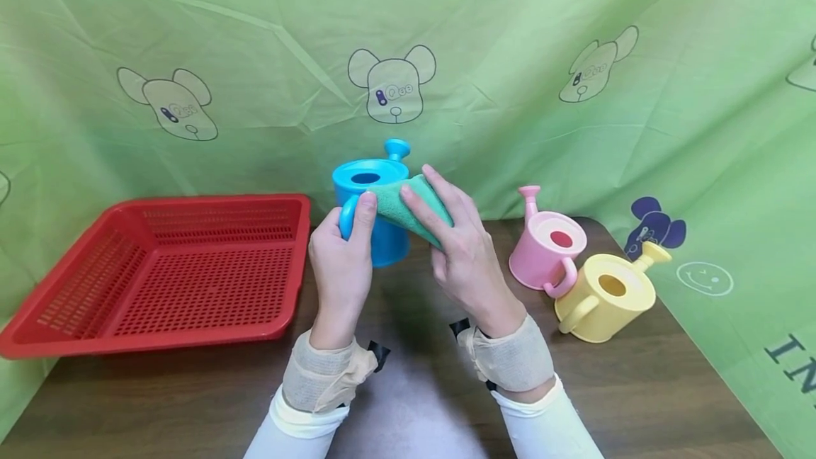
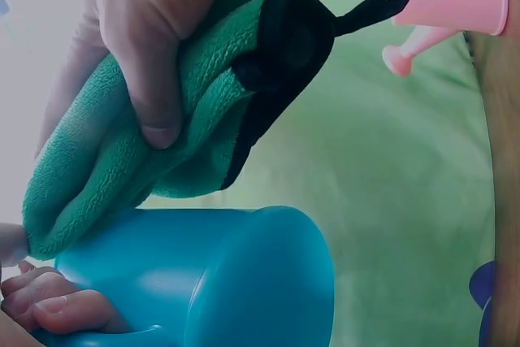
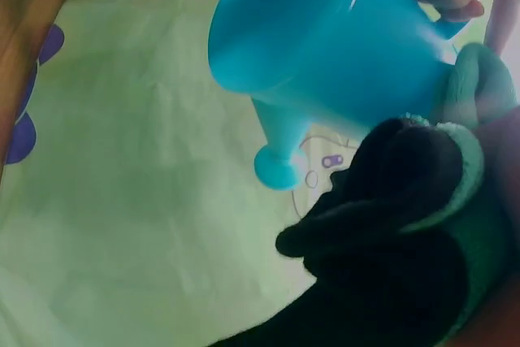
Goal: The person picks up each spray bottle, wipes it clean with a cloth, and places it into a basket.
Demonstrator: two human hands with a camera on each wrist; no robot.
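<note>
My left hand point(image 1: 344, 246) grips the handle of a blue watering can point(image 1: 390, 243), its thumb on top near the rim. In the left wrist view the fingers curl through the handle of the can point(image 2: 236, 282). A folded green cloth point(image 1: 414, 207) with a dark edge and hanging loop is pinched in my right hand point(image 1: 465, 246), thumb on one side and fingers on the other. The cloth lies against the can's upper right side. In the right wrist view, the cloth's dark edge point(image 3: 382, 258) hangs beside the can, whose spout point(image 3: 280, 140) points away from me.
To the left stands a red perforated plastic basket point(image 1: 290, 303). On the right of the brown table point(image 1: 421, 388), a pink watering can point(image 1: 532, 253) and a yellow watering can point(image 1: 621, 310) stand close together. A green printed curtain point(image 1: 268, 20) hangs behind and at the sides.
</note>
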